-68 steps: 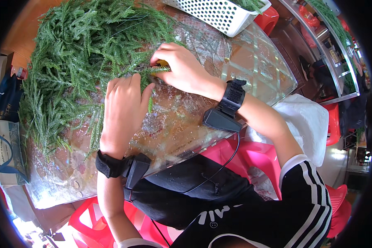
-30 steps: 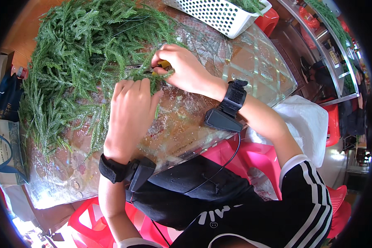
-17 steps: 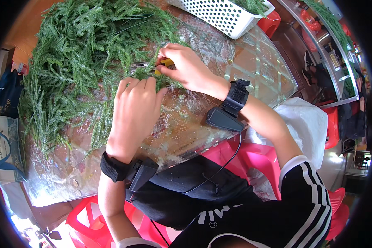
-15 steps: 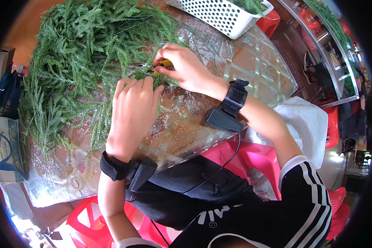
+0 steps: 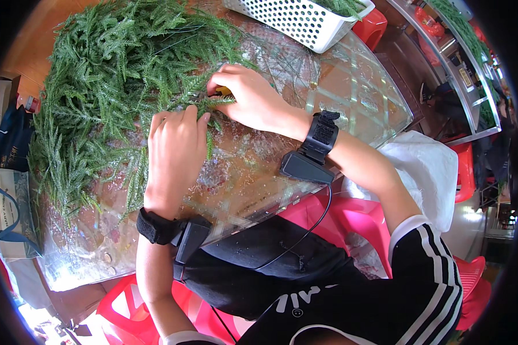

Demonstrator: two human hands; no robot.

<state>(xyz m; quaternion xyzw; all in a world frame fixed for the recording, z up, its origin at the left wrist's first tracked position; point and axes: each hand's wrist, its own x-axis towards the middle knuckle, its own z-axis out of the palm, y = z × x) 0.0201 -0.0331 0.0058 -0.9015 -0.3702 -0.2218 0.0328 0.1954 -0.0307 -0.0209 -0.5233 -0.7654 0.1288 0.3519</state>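
At the near edge of a big heap of artificial pine sprigs, my two hands work close together. My left hand is closed, back upward, with a green pine sprig at its fingertips; the grip itself is partly hidden. Curled round yellow-handled pliers, my right hand sits just beyond and to the right. Most of the pliers is covered by my fingers and the greenery, so I cannot tell whether the jaws touch the sprig.
A white perforated basket with greenery stands at the table's far edge. The glass-topped table carries pale flecks. Pink stools are below its near edge. A paper bag is at the left, and a metal-framed rack at the right.
Both hands have shifted slightly left, with the sprig and the pliers still between them. Less of the pliers' yellow handle and metal shows now.
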